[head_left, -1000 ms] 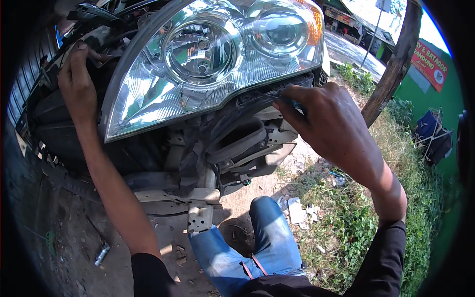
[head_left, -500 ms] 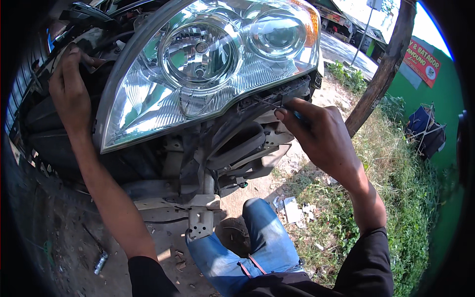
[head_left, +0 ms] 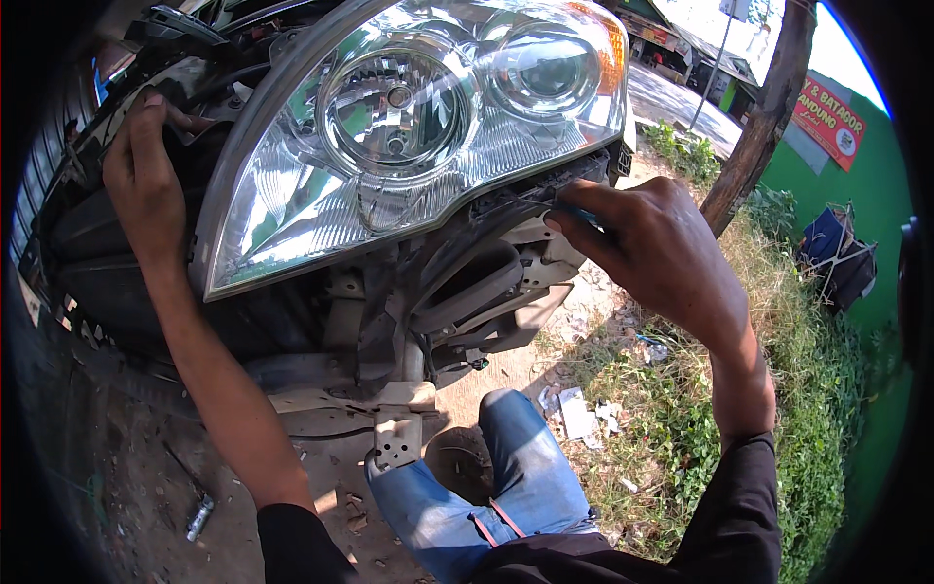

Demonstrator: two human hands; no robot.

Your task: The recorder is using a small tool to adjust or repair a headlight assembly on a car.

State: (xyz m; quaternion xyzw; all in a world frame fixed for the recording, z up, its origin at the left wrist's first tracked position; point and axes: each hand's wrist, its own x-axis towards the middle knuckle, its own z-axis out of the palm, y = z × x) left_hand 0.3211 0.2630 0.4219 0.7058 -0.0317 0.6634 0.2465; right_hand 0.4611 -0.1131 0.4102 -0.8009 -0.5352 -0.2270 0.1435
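Observation:
A large clear car headlight with an amber corner fills the upper middle, at the front of a car whose bumper is off. My right hand is at its lower right edge, fingers pinched round a thin screwdriver. Its metal shaft points left into the dark gap under the lens, and its bluish handle is mostly hidden in my hand. At the headlight's left side, my left hand is closed on the edge of a dark panel, its fingers partly out of sight.
Below the headlight are black ducting and a pale metal bracket with holes, close to my knees. A metal tool lies on the ground at lower left. To the right stand a wooden post, grass and a green wall.
My right hand has turned and its wrist has shifted right, with less of the screwdriver's shaft showing. My left hand stays in about the same place on the panel.

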